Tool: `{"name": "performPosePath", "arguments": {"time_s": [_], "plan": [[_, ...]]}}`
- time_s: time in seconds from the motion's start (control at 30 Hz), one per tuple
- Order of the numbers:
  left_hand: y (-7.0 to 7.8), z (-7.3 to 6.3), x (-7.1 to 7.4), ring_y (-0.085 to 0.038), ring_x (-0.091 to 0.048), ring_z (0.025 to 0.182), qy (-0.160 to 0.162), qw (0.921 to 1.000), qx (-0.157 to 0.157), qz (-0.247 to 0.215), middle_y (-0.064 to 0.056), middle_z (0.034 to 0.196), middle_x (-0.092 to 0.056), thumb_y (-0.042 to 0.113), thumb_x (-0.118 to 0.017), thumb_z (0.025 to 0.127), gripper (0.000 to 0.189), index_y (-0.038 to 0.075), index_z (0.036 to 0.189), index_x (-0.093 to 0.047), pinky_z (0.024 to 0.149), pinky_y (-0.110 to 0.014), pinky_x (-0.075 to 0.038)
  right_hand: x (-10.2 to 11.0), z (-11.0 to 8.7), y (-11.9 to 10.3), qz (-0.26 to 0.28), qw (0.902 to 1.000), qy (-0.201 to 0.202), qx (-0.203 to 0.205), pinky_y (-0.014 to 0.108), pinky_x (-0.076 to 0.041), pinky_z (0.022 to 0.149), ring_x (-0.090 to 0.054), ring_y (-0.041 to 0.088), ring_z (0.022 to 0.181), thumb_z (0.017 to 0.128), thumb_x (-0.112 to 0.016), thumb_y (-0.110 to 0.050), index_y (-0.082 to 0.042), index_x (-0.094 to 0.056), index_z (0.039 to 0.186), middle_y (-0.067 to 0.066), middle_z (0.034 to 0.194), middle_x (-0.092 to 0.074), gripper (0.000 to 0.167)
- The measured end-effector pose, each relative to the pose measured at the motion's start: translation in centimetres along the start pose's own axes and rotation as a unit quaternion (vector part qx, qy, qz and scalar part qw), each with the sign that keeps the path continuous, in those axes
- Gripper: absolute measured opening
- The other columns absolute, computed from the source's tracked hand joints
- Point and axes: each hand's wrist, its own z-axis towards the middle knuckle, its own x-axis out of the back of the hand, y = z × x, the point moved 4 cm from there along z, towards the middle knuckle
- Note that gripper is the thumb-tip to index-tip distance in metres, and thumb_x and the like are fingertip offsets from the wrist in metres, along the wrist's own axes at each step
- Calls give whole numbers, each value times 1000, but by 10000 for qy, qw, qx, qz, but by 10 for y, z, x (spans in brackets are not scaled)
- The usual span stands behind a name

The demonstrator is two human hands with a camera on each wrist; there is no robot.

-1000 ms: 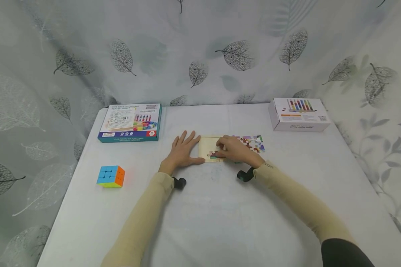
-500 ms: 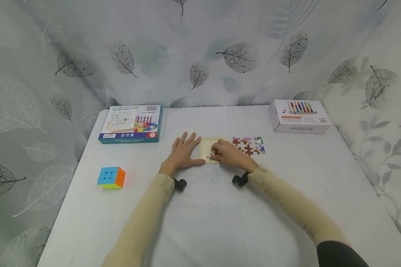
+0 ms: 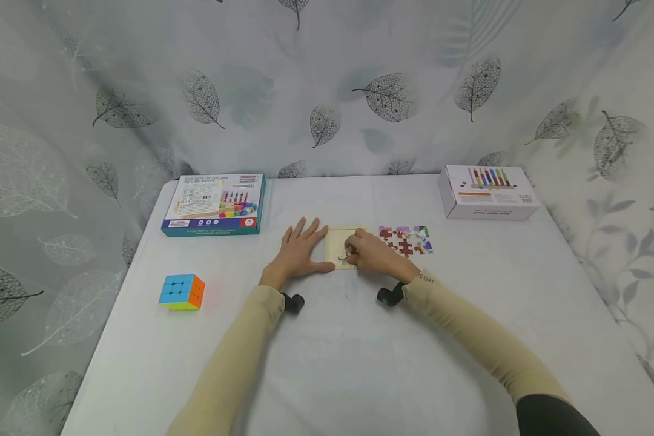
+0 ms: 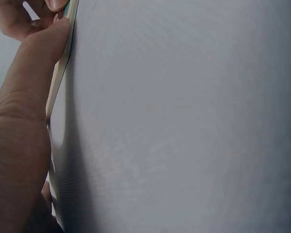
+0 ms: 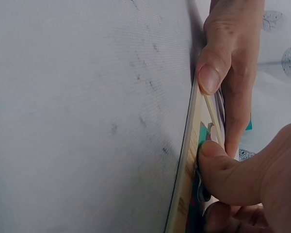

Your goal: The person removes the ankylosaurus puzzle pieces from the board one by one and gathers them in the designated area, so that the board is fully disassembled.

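Observation:
A shallow wooden puzzle tray (image 3: pixel 332 239) lies flat in the middle of the table. My left hand (image 3: pixel 297 251) rests beside it with spread fingers, its thumb and fingertips against the tray's left side. Over the right part of the tray, my right hand (image 3: pixel 378 251) pinches a small colourful jigsaw piece (image 3: pixel 344 257) low down inside the frame. In the right wrist view the right thumb (image 5: pixel 223 167) presses on a green and dark piece near the tray's wooden rim (image 5: pixel 184 179). The right hand covers much of the tray's inside.
Several joined and loose jigsaw pieces (image 3: pixel 406 240) lie right of the tray. A puzzle cube (image 3: pixel 181 292) sits at the left. Behind stand a flat teal-edged box (image 3: pixel 214 204) on the left and a white box (image 3: pixel 488 192) on the right, before a leaf-patterned curtain (image 3: pixel 327 79).
My right hand has shifted a little left over the tray, uncovering more of the pieces at the right. The left hand stays in place against the tray.

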Motion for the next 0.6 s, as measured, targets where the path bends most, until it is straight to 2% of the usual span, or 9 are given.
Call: {"name": "performPosePath", "arguments": {"time_s": [0.17, 0.37, 0.6], "plan": [[0, 0, 0, -31, 6, 160, -19, 10000, -5, -3, -2, 172, -8, 65, -69, 84, 100, 25, 162, -21, 129, -58, 0, 1, -1, 1, 48, 9997, 93, 237, 29, -48, 74, -53, 17, 82, 95, -68, -13, -3, -69, 110, 11, 101, -56, 17], [-1, 2, -1, -31, 6, 160, -1, 10000, -19, 15, -2, 172, -8, 65, -69, 84, 99, 25, 162, -21, 129, -58, 0, 4, -1, 3, 579, 9978, 71, 304, 33, -52, 77, -59, 18, 87, 96, -67, -9, -5, -67, 105, 11, 102, -65, 11], [0, 1, 0, -31, 7, 160, -32, 10000, -17, -38, -2, 172, -7, 64, -69, 84, 100, 25, 162, -21, 129, -57, 1, 7, -3, 8, 1079, 9936, 78, 320, 26, -51, 70, -63, 14, 83, 98, -64, -11, -6, -67, 104, 11, 101, -73, 9]]}}
